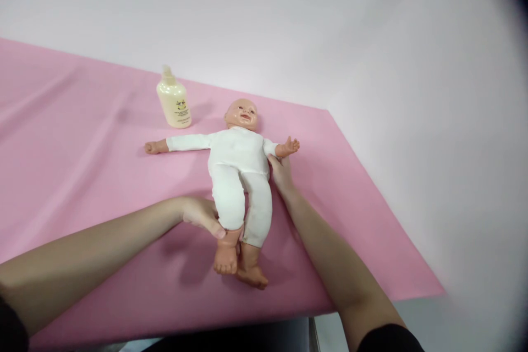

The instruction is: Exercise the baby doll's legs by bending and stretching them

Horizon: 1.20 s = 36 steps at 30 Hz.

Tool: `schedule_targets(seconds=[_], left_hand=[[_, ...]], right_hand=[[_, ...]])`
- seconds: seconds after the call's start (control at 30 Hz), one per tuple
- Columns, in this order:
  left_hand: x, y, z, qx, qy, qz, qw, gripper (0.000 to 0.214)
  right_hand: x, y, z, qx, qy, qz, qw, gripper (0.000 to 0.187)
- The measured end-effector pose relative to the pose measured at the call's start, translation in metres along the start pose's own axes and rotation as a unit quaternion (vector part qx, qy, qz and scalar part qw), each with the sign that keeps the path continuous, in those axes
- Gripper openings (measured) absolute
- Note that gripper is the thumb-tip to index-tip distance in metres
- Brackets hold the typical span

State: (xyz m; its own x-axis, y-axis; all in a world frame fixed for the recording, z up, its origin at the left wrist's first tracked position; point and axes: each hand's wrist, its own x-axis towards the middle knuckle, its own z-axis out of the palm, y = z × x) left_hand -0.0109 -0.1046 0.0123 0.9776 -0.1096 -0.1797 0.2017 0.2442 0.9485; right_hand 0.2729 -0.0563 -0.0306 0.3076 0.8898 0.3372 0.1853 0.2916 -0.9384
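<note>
A baby doll (239,151) with a white cloth body lies on its back, head away from me and feet toward me. My left hand (204,215) is closed around the doll's lower leg on the left, thumb over the ankle, with the other fingers hidden beneath. This leg looks slightly raised, its foot partly over the other one. On the right, my right hand (282,171) grips the doll's side under its outstretched arm. The thumb presses near the armpit, while the remaining fingers are mostly out of sight behind the doll.
A pale yellow pump bottle (175,102) stands upright left of the doll's head. Pink cloth (103,170) covers the table, with creases at the left. A white wall (264,22) rises behind it, and the table's right edge slants toward me.
</note>
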Motion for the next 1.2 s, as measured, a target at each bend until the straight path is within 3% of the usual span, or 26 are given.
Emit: schedule_targets(seconds=[0.1,0.4,1.2], left_hand=[[0.0000,0.0004,-0.0008,0.006,0.002,0.002,1.000,0.064],[-0.0013,0.0002,-0.0014,0.006,0.010,-0.003,1.000,0.057],[-0.0014,0.0004,-0.0014,0.013,0.004,-0.002,1.000,0.065]], right_hand=[[-0.0005,-0.0030,0.0006,0.009,0.004,0.042,0.999,0.073],[-0.0009,-0.0092,0.0023,0.005,0.005,0.057,0.998,0.075],[-0.0022,-0.0080,0.0021,0.012,0.011,0.047,0.999,0.068]])
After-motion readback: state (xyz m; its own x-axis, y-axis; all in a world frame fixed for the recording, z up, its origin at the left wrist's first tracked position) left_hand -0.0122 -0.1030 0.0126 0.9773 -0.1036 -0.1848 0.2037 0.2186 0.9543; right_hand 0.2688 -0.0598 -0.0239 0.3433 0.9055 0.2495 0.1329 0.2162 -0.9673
